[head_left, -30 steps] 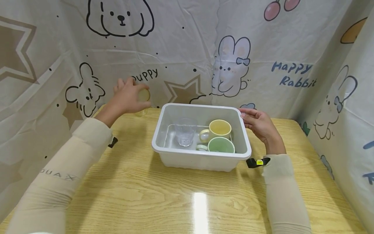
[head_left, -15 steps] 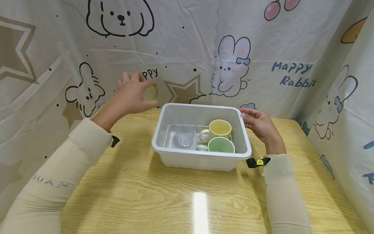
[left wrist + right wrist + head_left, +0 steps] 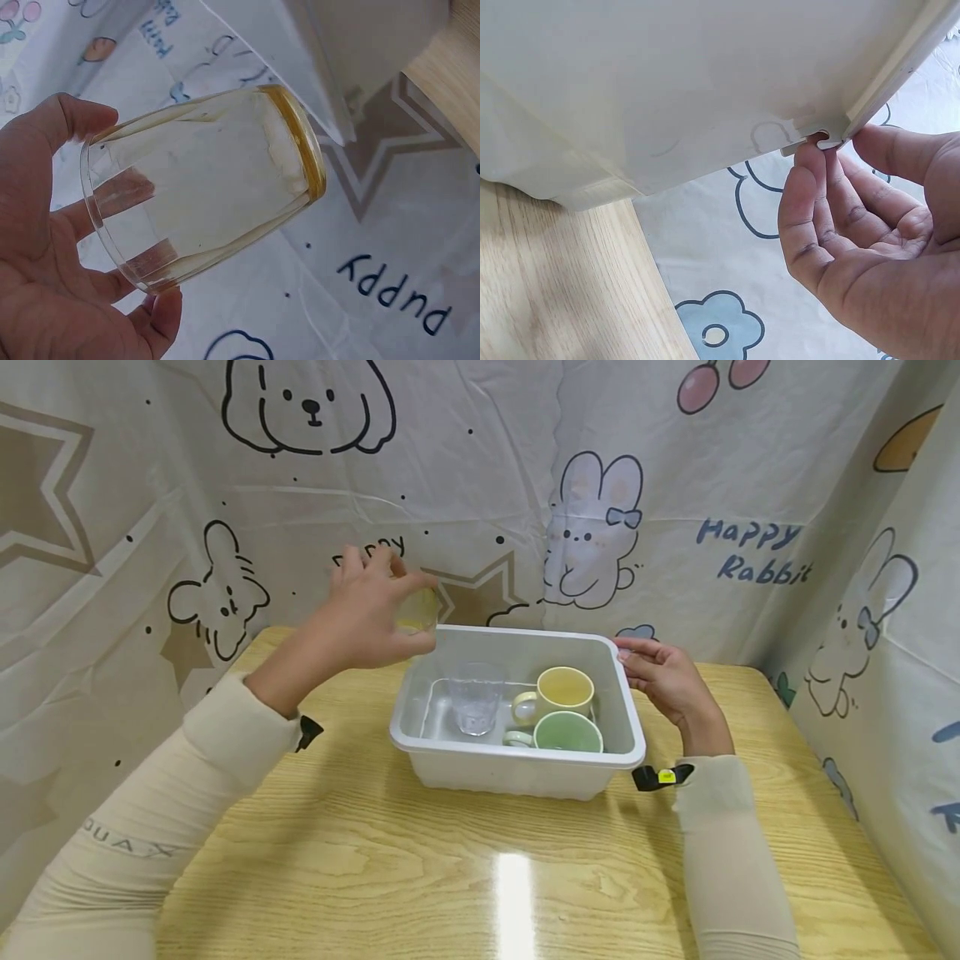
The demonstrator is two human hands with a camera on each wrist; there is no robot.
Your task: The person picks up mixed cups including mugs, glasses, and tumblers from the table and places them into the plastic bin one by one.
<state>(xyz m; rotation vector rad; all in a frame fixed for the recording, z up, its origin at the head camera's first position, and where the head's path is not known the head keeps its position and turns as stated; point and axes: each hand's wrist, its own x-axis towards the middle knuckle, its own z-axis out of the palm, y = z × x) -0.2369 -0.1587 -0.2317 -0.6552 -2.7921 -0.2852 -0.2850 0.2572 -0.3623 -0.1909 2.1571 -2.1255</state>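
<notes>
My left hand [image 3: 367,614] holds a clear, yellow-tinted drinking glass [image 3: 202,180] near its rim, thumb on one side and fingers on the other. In the head view the glass is up off the table at the left back corner of a white plastic basin [image 3: 510,775], partly hidden by the hand. My right hand [image 3: 670,685] pinches the basin's rim at the back right corner, as the right wrist view also shows. Inside the basin stand a clear glass [image 3: 476,703] on the left, a yellow mug [image 3: 566,692] and a green mug [image 3: 567,732], both handles pointing left.
The basin stands on a light wood-grain table [image 3: 337,852]. A white cloth [image 3: 465,468] printed with cartoon animals and lettering hangs behind the table and along both sides.
My left hand has lifted the yellow-tinted glass from the back left of the table and carried it right, up to the basin. The right hand and basin have stayed put.
</notes>
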